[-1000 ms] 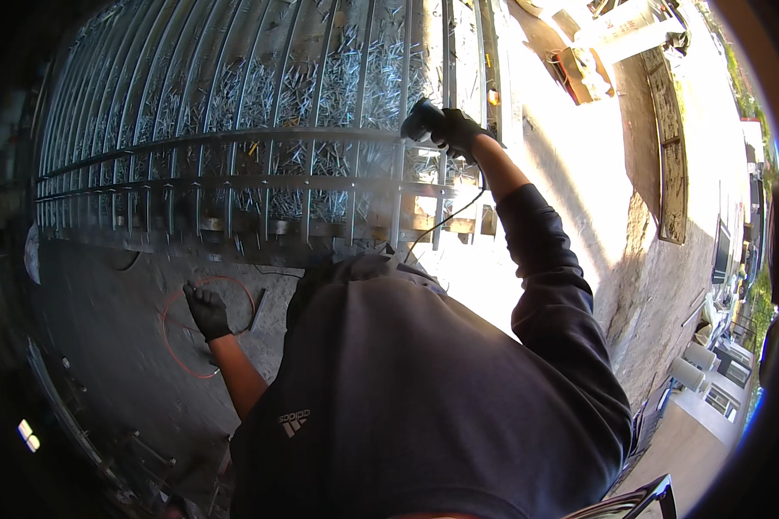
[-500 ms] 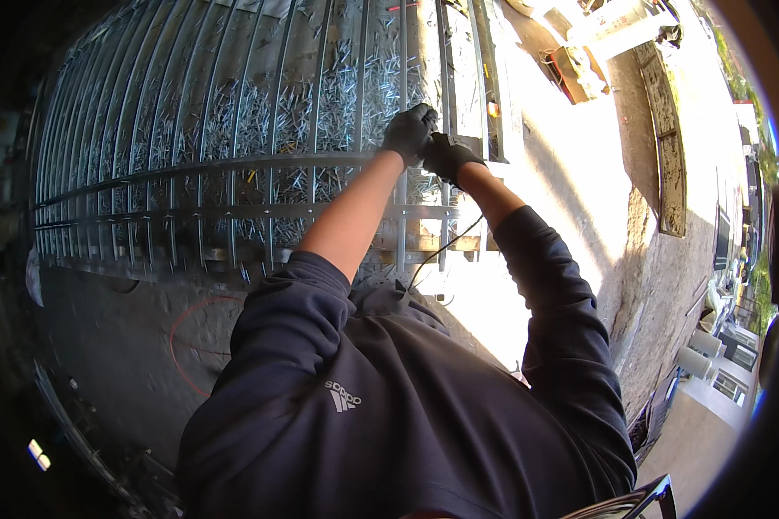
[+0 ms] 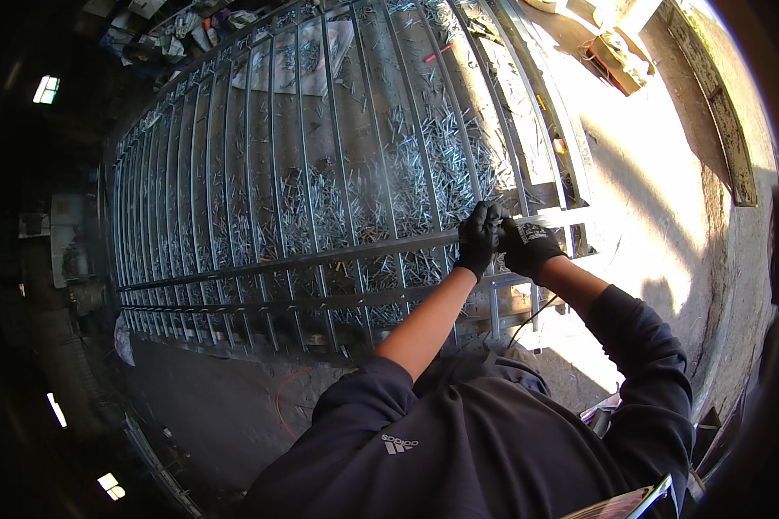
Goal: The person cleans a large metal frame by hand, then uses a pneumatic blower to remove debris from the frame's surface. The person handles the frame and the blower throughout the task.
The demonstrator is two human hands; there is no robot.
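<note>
In the head view, the metal frame point(image 3: 346, 253) already forms a grid, though what remains cannot be told; the left hand point(image 3: 478, 240) and right hand point(image 3: 531, 246) meet toward its near right corner, any clasped thing hidden. Loose metal strips point(image 3: 446, 156) lie under the frame, a dark cable point(image 3: 529, 320) at its near edge could snag, and a cardboard box point(image 3: 625, 67) sits to its right.

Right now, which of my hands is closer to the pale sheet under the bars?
Left. In the picture, your left hand is below and right of the sheet; your right hand is also below it, farther right.
</note>
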